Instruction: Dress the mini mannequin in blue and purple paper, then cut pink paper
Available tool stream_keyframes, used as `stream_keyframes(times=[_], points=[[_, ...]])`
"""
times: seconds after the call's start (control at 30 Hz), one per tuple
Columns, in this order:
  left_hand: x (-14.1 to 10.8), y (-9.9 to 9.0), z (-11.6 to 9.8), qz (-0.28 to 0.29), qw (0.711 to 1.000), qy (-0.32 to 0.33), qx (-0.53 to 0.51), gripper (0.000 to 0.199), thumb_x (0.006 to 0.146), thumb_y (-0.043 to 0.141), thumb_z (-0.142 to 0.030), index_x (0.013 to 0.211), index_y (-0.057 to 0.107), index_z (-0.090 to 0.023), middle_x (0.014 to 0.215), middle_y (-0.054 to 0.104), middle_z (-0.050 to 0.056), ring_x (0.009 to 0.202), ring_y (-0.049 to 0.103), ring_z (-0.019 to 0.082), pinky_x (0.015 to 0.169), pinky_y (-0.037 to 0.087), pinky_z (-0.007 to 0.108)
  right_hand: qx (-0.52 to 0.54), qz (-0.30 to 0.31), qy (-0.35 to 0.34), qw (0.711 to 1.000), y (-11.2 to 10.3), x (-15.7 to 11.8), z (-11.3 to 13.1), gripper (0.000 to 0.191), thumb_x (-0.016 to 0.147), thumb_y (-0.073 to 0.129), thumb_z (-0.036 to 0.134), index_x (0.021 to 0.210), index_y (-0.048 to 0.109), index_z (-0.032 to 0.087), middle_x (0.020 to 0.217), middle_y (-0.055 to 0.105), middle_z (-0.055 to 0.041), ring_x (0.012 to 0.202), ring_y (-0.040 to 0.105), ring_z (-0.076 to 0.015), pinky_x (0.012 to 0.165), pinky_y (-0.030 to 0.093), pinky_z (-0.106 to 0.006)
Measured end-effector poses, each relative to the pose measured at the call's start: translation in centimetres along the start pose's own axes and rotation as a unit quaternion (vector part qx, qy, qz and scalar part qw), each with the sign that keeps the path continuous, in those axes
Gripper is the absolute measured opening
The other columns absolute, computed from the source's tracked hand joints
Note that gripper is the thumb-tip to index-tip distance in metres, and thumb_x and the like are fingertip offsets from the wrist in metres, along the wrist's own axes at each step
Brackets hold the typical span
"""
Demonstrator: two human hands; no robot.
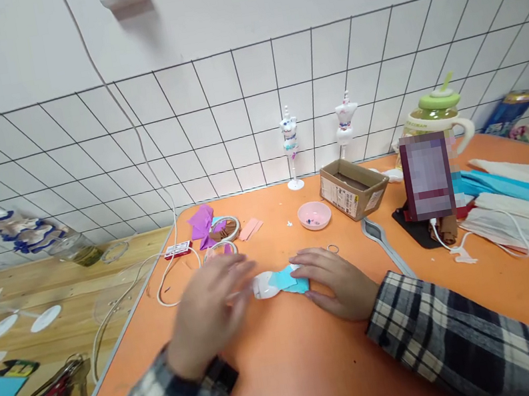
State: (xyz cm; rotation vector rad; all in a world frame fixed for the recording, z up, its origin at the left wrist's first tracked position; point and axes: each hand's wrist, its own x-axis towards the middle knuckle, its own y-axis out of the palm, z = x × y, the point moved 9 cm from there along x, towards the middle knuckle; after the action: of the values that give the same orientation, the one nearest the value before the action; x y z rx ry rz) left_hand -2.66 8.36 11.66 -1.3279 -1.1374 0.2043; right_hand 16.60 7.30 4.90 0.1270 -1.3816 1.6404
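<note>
Head view, on the orange tabletop point(293, 369): a small white form point(264, 286) and a light-blue piece point(285, 279) lie between the two hands, well in from the left edge; the blue piece overlaps the form's right part.
Left hand point(214, 308): blurred, fingers loosely bent and thumb apart, nothing seen in its grasp; it is just beside the form's left end, and contact cannot be told.
Right hand point(336, 280): fingers bent over the blue piece's right end, touching it; whether they grip cannot be told.
Far left corner: purple material point(203, 226) near a red-and-white box point(178, 249).
Far edge: two white mannequins, one upright on a stand point(290, 143), the other point(345, 118) behind an open cardboard box point(353, 188); a pink bowl point(315, 216) is beside the box.
Toward the right edge: an upright phone point(427, 176) before a green-lidded jug point(438, 102), near pale strips point(527, 225).
</note>
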Motion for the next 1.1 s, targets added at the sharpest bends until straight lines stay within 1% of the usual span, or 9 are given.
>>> stream_keyframes(times=[0.07,0.1,0.17,0.23,0.37,0.5,0.7,0.87,1.1], points=[[-0.8,-3.9,6.1,-0.063,0.994,-0.091,0.015,0.025,0.09,0.057,-0.038,0.109,0.071,-0.03,0.106,0.073,0.004,0.097,0.066,0.028,0.092,0.049,0.041,0.005,-0.012,0.004,1.0,-0.6,-0.5,-0.1,0.035,0.087,0.055,0.019,0.122,0.055,0.023,0.131,0.059,-0.0101,0.126,0.049,-0.0239,0.106,0.042,-0.048],[-1.3,-4.7,9.2,-0.049,0.99,-0.129,0.026,0.024,0.087,0.059,-0.044,0.099,0.074,-0.031,0.099,0.074,0.003,0.086,0.067,0.027,0.086,0.05,0.04,0.007,-0.019,0.008,1.0,-0.8,-0.7,-0.2,0.035,0.087,0.054,0.017,0.121,0.056,0.024,0.13,0.059,-0.0095,0.126,0.05,-0.0238,0.105,0.042,-0.048],[-2.3,-4.2,14.3,0.027,0.986,-0.164,0.008,0.027,0.08,0.063,-0.053,0.087,0.078,-0.031,0.089,0.076,0.004,0.08,0.068,0.029,0.077,0.052,0.038,0.007,-0.032,0.024,0.999,-1.1,-1.0,-0.7,0.034,0.085,0.054,0.014,0.118,0.057,0.024,0.129,0.059,-0.0086,0.124,0.05,-0.0237,0.104,0.042,-0.048],[-2.8,-2.7,17.1,0.067,0.981,-0.177,-0.032,0.029,0.078,0.064,-0.055,0.083,0.079,-0.031,0.087,0.077,0.006,0.083,0.068,0.03,0.078,0.052,0.037,0.006,-0.041,0.043,0.998,-1.1,-1.1,-1.3,0.033,0.085,0.054,0.012,0.115,0.058,0.024,0.128,0.059,-0.0083,0.123,0.05,-0.0236,0.103,0.042,-0.048],[-2.1,2.6,16.5,0.174,0.972,-0.137,-0.073,0.025,0.079,0.063,-0.047,0.086,0.08,-0.029,0.09,0.077,0.005,0.083,0.068,0.026,0.08,0.05,0.034,0.009,-0.051,0.051,0.997,-1.0,-1.0,-1.6,0.031,0.087,0.053,0.012,0.114,0.059,0.025,0.127,0.059,-0.0087,0.121,0.051,-0.0234,0.101,0.044,-0.047],[-1.2,5.1,15.6,0.189,0.97,-0.133,-0.076,0.025,0.077,0.065,-0.044,0.089,0.077,-0.027,0.095,0.075,0.006,0.092,0.064,0.026,0.087,0.046,0.035,0.005,-0.057,0.051,0.997,-1.1,-1.0,-1.5,0.029,0.087,0.05,0.011,0.112,0.06,0.025,0.125,0.06,-0.0092,0.12,0.052,-0.0241,0.099,0.045,-0.048],[-1.2,4.6,15.3,0.139,0.968,-0.179,-0.105,0.028,0.083,0.059,-0.048,0.086,0.067,-0.021,0.085,0.068,0.006,0.085,0.059,0.024,0.08,0.046,0.034,0.008,-0.041,0.057,0.998,-0.6,-1.1,-1.7,0.032,0.086,0.051,0.011,0.113,0.059,0.025,0.126,0.06,-0.0099,0.119,0.053,-0.0245,0.098,0.046,-0.048],[-1.6,4.0,15.5,0.056,0.899,-0.3,-0.314,0.029,0.084,0.056,-0.046,0.095,0.059,-0.02,0.085,0.061,0.001,0.075,0.058,0.018,0.071,0.05,0.03,-0.005,0.0,0.032,0.999,0.1,-0.8,-0.8,0.035,0.084,0.052,0.011,0.116,0.059,0.024,0.13,0.058,-0.01,0.123,0.051,-0.0251,0.101,0.044,-0.049],[-3.0,4.9,15.4,0.097,0.871,-0.344,-0.336,0.048,0.076,0.068,-0.047,0.113,0.062,-0.016,0.089,0.067,0.004,0.074,0.061,0.019,0.061,0.049,0.026,-0.01,-0.004,0.028,1.0,0.0,-0.7,-0.4,0.034,0.084,0.051,0.009,0.114,0.059,0.023,0.13,0.057,-0.0105,0.122,0.051,-0.0251,0.099,0.045,-0.049]])
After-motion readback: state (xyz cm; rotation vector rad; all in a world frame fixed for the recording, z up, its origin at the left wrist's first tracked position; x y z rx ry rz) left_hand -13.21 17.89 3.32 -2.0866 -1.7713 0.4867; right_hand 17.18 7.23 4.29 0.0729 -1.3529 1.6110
